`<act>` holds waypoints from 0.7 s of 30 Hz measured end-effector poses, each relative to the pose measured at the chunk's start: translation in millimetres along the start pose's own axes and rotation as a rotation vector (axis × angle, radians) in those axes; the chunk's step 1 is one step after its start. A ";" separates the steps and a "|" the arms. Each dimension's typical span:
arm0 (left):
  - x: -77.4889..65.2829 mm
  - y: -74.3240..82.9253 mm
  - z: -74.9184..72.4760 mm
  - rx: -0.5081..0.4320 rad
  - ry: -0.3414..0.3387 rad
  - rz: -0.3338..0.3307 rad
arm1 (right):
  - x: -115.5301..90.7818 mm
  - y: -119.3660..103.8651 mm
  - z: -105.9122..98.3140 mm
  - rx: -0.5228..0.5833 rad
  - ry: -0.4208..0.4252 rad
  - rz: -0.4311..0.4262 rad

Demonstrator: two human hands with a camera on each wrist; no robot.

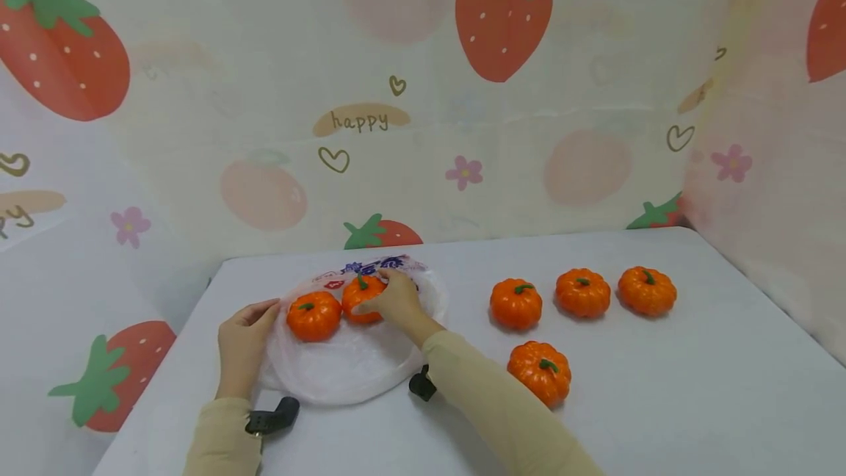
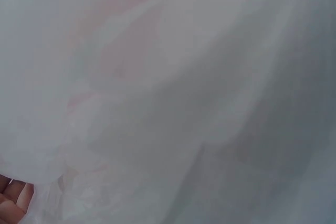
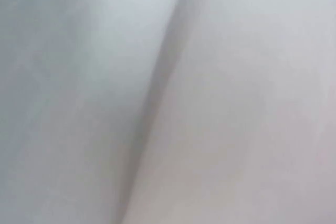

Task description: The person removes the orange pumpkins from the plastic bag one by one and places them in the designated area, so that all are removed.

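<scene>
A white translucent plastic bag [image 1: 330, 373] with blue and red print lies on the left part of the table. My left hand [image 1: 246, 344] pinches its left edge; in the left wrist view the bag [image 2: 157, 129] fills most of the picture, with a few fingers [image 2: 13, 203] at the lower left corner. My right hand [image 1: 399, 305] grips a small orange pumpkin [image 1: 354, 301] with a green stem, over the bag. Touching or close beside it, a second orange pumpkin [image 1: 313, 316] sits at the bag. The right wrist view shows only blurred whitish material.
To the right, several more orange pumpkins stand on the white table [image 1: 661, 388]: three in a back row, [image 1: 515, 305] is the leftmost pumpkin, and one pumpkin [image 1: 538, 373] nearer, beside the right sleeve [image 1: 489, 395]. A strawberry-patterned curtain [image 1: 436, 116] hangs behind.
</scene>
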State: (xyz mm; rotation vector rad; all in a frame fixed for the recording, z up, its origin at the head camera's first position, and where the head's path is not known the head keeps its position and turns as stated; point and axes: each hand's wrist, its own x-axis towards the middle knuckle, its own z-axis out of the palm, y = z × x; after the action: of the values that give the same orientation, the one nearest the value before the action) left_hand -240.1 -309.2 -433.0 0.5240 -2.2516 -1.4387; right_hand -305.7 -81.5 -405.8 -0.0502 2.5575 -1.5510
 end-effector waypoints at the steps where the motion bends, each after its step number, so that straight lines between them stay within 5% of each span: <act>1: -0.2 0.3 0.3 0.004 0.002 0.004 | 0.3 0.2 -0.2 -0.005 -0.003 0.001; 21: -0.8 0.5 0.9 0.020 0.004 0.013 | -5.4 -3.3 -5.7 -0.044 -0.012 -0.059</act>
State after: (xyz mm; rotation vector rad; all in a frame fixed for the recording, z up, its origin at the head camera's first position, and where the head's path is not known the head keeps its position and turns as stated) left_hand -240.0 -308.0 -433.0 0.5168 -2.2640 -1.4086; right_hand -301.3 -77.4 -399.7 -0.1410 2.6038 -1.5098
